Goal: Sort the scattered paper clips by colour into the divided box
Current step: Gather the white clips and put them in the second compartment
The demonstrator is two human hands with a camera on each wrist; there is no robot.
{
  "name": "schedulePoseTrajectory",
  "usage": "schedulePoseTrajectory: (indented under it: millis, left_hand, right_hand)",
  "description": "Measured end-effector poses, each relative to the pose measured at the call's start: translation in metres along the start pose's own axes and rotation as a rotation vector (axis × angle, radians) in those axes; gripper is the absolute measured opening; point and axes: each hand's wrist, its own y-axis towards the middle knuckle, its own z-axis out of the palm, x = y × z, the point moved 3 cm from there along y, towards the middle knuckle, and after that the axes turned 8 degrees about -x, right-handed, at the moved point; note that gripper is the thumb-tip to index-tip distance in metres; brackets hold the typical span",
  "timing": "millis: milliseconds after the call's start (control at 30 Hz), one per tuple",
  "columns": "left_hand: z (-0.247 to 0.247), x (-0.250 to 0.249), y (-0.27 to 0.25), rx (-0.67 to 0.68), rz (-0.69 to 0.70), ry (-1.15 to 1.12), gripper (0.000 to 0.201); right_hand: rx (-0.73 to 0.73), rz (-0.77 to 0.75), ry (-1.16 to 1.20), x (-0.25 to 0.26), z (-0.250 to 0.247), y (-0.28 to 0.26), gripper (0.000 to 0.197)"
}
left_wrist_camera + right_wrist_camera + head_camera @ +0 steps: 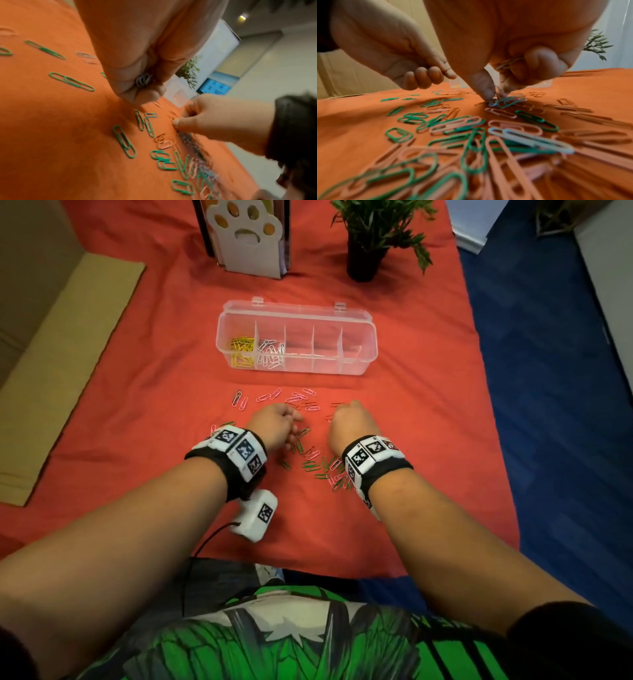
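Observation:
The clear divided box (359,364) stands open ahead, with yellow clips (241,352) in its leftmost compartment and white clips (271,355) in the one beside it. Pink clips (274,396) and green clips (317,465) lie scattered on the red cloth. My left hand (291,419) is curled just above the cloth and holds a small bundle of bluish clips (143,79) in its palm. My right hand (346,409) keeps more clips (508,62) tucked under its curled fingers, while its thumb and forefinger pinch a pale blue clip (499,93) at the cloth.
A white paw-print holder (246,237) and a potted plant (366,251) stand behind the box. Flat cardboard (58,364) lies along the left. The cloth's right edge (479,371) drops to blue floor. A white sensor pack (257,515) hangs under my left wrist.

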Motion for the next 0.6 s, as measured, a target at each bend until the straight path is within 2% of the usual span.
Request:
schedulePoseTrajectory:
  millis: [67, 133, 233, 300, 367, 433, 533, 600]
  left_hand:
    - [-0.003, 0.002, -0.003, 0.028, -0.137, -0.191, 0.033]
    - [-0.006, 0.006, -0.003, 0.03, -0.135, -0.202, 0.03]
    - [-0.005, 0.011, -0.005, -0.014, 0.044, -0.011, 0.016]
    - [0.003, 0.01, -0.01, 0.044, 0.173, 0.084, 0.008]
    - [0.015, 0.005, -0.013, 0.072, 0.333, 0.337, 0.026]
    - [0.026, 0.0, -0.013, 0.088, 0.472, 0.576, 0.034]
    - [0.037, -0.006, -0.009, 0.101, 0.545, 0.69, 0.036]
    - [0.038, -0.011, -0.005, 0.056, 0.57, 0.707, 0.032]
  right_hand:
    - [0.028, -0.014, -0.013, 0.0, -0.004, 0.002, 0.031]
    - [0.063, 0.001, 0.012, -0.001, -0.004, 0.003, 0.031]
    - [0.123, 0.044, 0.131, -0.007, -0.001, 0.002, 0.027]
    - [0.111, 0.099, 0.243, -0.017, -0.002, -0.001, 0.021]
    - [0.042, 0.13, 0.312, -0.026, -0.004, -0.005, 0.018]
    - [0.027, 0.126, 0.313, -0.032, -0.001, -0.012, 0.019]
    - [0.072, 0.124, 0.278, -0.039, 0.004, -0.02, 0.022]
    - [0.063, 0.143, 0.273, -0.047, 0.003, -0.021, 0.022]
